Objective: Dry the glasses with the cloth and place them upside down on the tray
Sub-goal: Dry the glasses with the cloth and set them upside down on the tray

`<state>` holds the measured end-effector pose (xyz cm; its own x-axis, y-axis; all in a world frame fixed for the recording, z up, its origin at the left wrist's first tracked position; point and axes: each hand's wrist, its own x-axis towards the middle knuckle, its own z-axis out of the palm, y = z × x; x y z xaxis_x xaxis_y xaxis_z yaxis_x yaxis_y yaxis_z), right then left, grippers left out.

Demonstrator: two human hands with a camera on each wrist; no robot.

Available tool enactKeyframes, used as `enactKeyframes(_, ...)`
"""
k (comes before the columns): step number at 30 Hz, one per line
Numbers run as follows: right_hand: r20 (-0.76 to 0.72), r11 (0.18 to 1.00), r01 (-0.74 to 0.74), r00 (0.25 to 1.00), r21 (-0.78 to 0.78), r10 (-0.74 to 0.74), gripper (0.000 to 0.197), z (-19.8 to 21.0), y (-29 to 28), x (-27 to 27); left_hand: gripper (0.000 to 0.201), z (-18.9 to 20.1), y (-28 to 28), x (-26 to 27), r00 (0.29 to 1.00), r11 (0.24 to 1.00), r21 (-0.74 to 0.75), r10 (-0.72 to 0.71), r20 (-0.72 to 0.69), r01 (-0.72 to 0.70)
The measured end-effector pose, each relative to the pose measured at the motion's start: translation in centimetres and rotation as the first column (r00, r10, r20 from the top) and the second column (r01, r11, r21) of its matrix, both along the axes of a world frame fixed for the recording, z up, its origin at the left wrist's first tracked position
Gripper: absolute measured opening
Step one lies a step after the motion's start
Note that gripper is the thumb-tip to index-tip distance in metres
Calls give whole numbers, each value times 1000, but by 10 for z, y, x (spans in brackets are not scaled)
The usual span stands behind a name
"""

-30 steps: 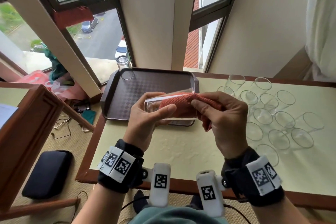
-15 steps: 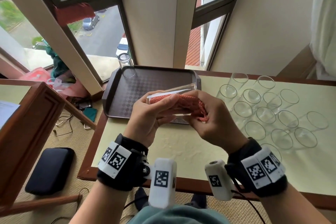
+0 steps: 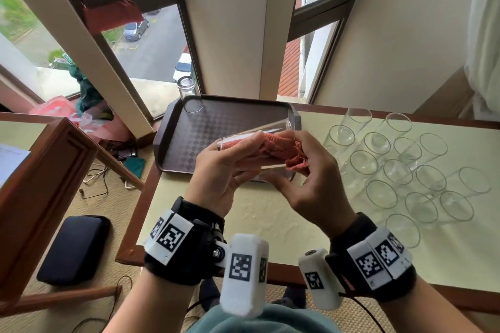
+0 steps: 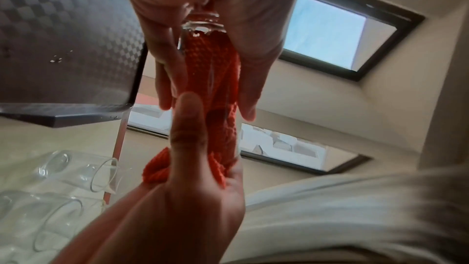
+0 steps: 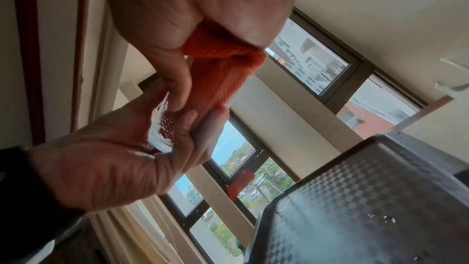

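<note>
Cloth point(image 3: 281, 147) pushed deeper, bunched orange inside clear glass point(image 3: 273, 127).

The left hand point(image 3: 216, 170) grips a clear tumbler glass point(image 3: 259, 140) held sideways above the dark brown checkered tray point(image 3: 216, 127). The right hand point(image 3: 313, 178) pinches the orange-red knitted cloth point(image 3: 284, 146) stuffed inside it. Upright glasses point(image 3: 400, 170) crowd the pale surface point(image 3: 270, 213).

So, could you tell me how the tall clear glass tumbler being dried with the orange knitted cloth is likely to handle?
The tall clear glass tumbler looks smooth and thin-walled, so probably slippery and fragile. Held sideways by the left hand, its straight round body would likely roll if laid down. The orange knitted cloth, bunched inside by the right hand, looks floppy.
</note>
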<state>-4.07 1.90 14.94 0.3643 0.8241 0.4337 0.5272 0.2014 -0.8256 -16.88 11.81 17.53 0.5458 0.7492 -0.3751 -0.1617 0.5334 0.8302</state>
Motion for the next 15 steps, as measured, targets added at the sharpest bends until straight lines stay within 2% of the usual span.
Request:
enactKeyframes(4,-177,1000,18,984,-13,-20,41,9,9,1,79,3,-4,4,999,993,111,50,-6,-49)
enactKeyframes(7,-263,1000,-3,965,20,8,42,18,14,8,70,11,3,3,999,986,165,-20,-27,24)
enactKeyframes(10,-215,998,-24,976,57,35,34,24,13,13,62,14,14,-4,984,978,107,-175,-45,179)
enactKeyframes(12,-181,997,-31,982,74,44,37,23,12,16,41,13,19,-10,963,960,68,-270,-23,271)
enactKeyframes(15,-92,993,-106,990,53,110,45,21,7,22,26,11,18,-16,953,954,12,-299,44,299)
